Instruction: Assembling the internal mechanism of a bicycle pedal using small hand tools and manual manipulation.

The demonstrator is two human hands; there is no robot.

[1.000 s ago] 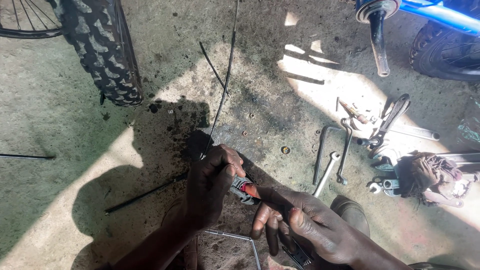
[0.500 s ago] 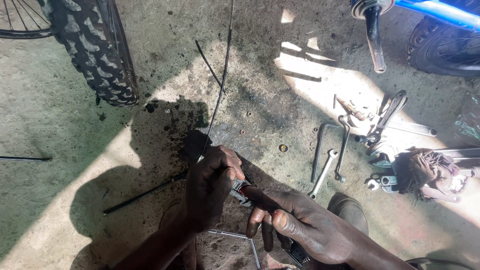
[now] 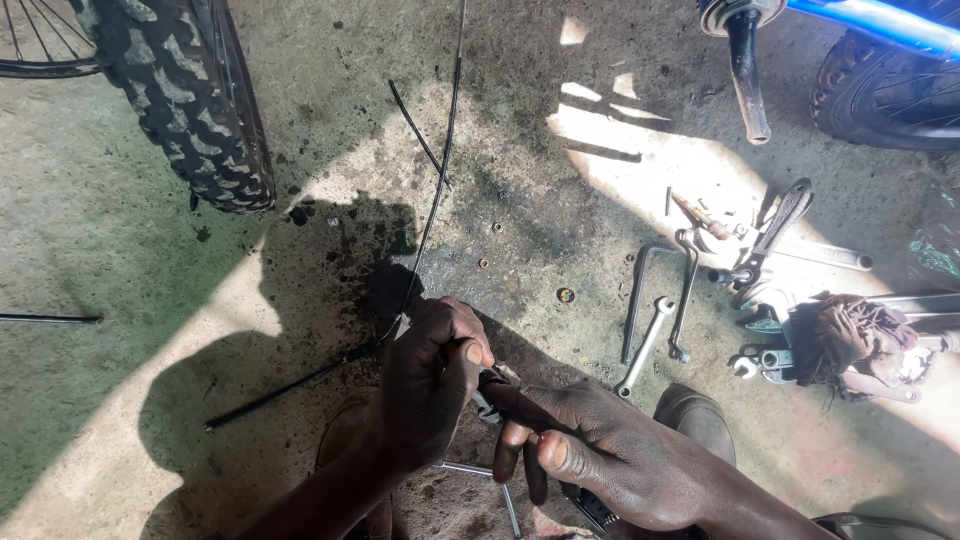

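Pinching a black cable [image 3: 432, 215] in my left hand [image 3: 430, 395], I curl my right hand [image 3: 610, 460] around pliers [image 3: 490, 395] at lower centre; spanners [image 3: 648, 345] lie right.

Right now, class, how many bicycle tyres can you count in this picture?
3. One knobby tyre stands top left, a thinner spoked wheel's tyre shows at the far top-left corner, and one tyre sits top right under the blue frame. Others may lie out of view.

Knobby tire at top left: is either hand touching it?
No. Both the left hand and right hand are well below the tire.
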